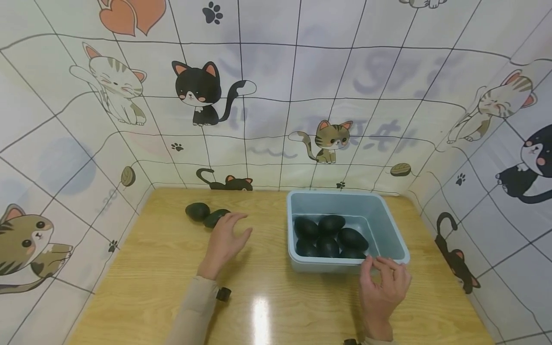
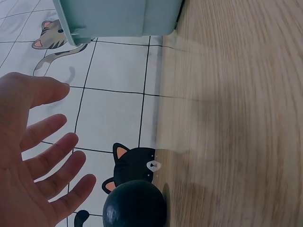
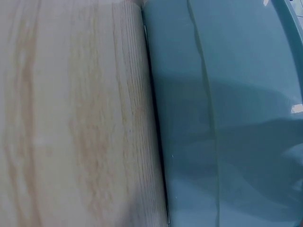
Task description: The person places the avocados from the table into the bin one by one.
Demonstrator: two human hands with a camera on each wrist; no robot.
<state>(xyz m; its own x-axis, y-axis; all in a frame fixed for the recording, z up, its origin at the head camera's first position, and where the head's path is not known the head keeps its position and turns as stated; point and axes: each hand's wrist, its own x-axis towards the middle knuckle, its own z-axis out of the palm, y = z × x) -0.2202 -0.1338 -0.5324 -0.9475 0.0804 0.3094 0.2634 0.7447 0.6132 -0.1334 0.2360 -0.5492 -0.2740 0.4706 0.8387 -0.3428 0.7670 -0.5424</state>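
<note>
My left hand (image 1: 225, 243) is held over the wooden table with its fingers spread, next to two dark green avocados. One avocado (image 1: 197, 211) lies farther left; the other avocado (image 1: 214, 219) is partly covered by my fingers. In the left wrist view the left hand (image 2: 40, 156) is empty, with a smooth avocado (image 2: 135, 205) beyond the fingertips. On the right, a light blue plastic bin (image 1: 345, 265) holds several avocados. My right hand (image 1: 385, 285) grips its front rim with thumb and bent fingers. The right wrist view shows only the bin's wall (image 3: 189, 142), with no fingers visible.
The wooden table (image 1: 263, 292) ends at the back against a white wall covering (image 1: 267, 115) printed with cats and grid lines. Similar covering rises at both sides. Inside the bin, the avocados sit mostly toward the left and front.
</note>
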